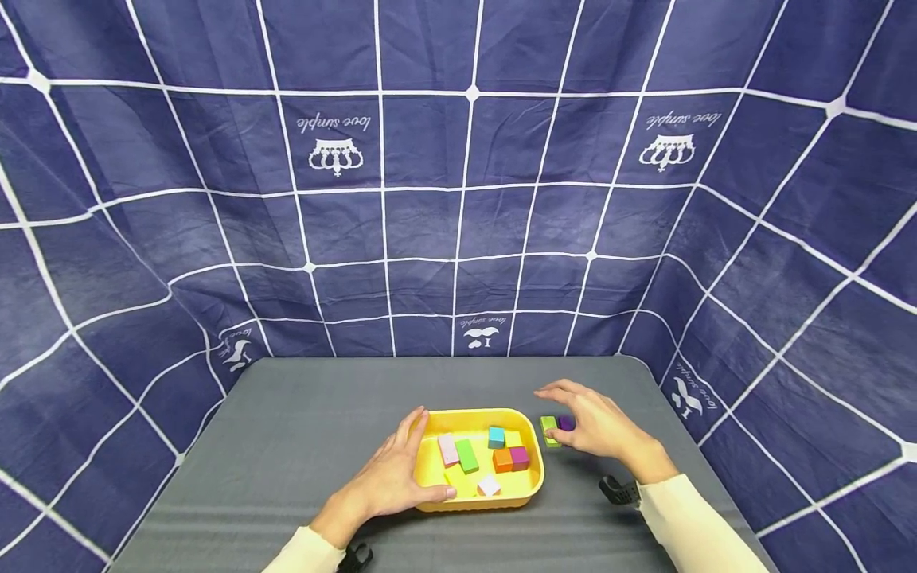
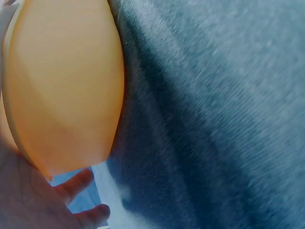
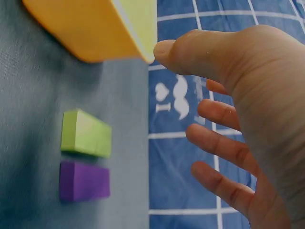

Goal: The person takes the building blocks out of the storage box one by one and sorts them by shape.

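Note:
A yellow plastic tub stands on the grey cloth surface with several coloured blocks inside. My left hand holds the tub's left end, thumb over the near rim and fingers along the end wall. In the left wrist view, the tub's outer wall fills the upper left. My right hand hovers just right of the tub, fingers spread and nothing held. Below it, a lime green block and a purple block lie side by side on the cloth, outside the tub.
Inside the tub lie a pink block, a green block, a blue cube, an orange block and a few others. A dark blue gridded curtain encloses the back and sides of the grey surface.

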